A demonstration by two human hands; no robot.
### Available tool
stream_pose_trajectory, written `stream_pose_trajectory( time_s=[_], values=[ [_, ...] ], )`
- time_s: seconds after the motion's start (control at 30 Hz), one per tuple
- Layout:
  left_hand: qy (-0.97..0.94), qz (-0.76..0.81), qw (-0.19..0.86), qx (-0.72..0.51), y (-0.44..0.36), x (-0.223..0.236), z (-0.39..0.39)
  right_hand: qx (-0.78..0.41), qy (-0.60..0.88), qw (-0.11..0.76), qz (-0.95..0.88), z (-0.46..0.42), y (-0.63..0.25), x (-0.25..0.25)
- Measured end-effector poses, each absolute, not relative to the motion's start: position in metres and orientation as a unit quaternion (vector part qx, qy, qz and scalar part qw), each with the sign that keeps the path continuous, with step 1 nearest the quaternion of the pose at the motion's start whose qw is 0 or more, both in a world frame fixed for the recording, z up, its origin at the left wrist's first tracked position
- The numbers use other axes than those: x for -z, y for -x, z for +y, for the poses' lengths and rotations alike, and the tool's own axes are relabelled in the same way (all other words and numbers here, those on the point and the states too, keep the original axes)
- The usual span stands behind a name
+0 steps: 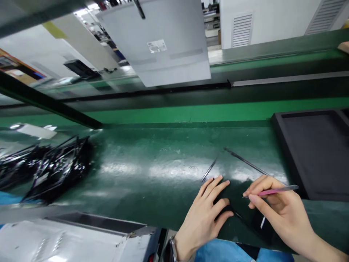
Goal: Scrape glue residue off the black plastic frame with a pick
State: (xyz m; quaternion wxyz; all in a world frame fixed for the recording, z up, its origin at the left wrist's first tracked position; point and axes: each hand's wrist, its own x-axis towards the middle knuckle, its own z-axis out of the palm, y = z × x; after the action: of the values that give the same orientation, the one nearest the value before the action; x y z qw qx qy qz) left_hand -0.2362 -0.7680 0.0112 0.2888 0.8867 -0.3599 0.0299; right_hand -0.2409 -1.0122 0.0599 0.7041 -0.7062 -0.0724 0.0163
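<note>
My right hand (283, 207) pinches a thin pink pen-like tool (272, 191) with a grey flat end; its fine tip points left, toward the bench between my hands. Palm down and fingers spread, my left hand (208, 211) rests low over the green bench, with a watch at its wrist. A thin black strip (238, 214) shows by its thumb, partly hidden. Beyond the right hand lies a long thin dark strip (245, 161). Another short, slim dark piece (209, 169) lies ahead of the left fingertips. A small white stick-like piece (263, 222) shows beneath the right hand.
A black tray (319, 156) stands at the right of the green bench (152, 153). At the left is a pile of shiny black frame-like parts (60, 167). A white box-like surface (76, 240) is at lower left; a grey board (169, 43) hangs beyond the bench.
</note>
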Motion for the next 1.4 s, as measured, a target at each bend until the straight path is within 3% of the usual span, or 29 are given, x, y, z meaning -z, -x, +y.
stream_pose_trajectory(
  time_s=[0.27,0.53,0.77,0.97,1.13,1.23,1.4],
  values=[
    [-0.901,-0.311,0.286,-0.096,0.230,-0.001,-0.830,0.038,0.709,0.705,-0.002,-1.048,0.267,-0.039],
    [-0.894,-0.250,0.363,-0.078,0.245,0.006,-0.858,0.043,0.725,0.684,0.064,-1.052,0.277,-0.002],
    [-0.894,-0.339,0.294,-0.010,0.241,-0.007,-0.821,0.093,0.757,0.644,0.062,-1.054,0.276,-0.003],
    [-0.845,-0.417,0.332,0.019,0.259,0.014,-0.833,0.055,0.752,0.655,0.056,-1.062,0.262,-0.010],
    [-0.865,-0.440,0.225,-0.088,0.271,0.032,-0.838,0.032,0.772,0.635,0.029,-1.068,0.266,-0.002],
    [-0.865,-0.464,0.162,-0.100,0.265,0.030,-0.819,0.011,0.754,0.656,0.028,-1.065,0.263,0.003],
    [-0.864,-0.457,0.211,0.017,0.253,-0.002,-0.781,-0.074,0.646,0.760,0.026,-1.053,0.250,-0.009]
  ],
)
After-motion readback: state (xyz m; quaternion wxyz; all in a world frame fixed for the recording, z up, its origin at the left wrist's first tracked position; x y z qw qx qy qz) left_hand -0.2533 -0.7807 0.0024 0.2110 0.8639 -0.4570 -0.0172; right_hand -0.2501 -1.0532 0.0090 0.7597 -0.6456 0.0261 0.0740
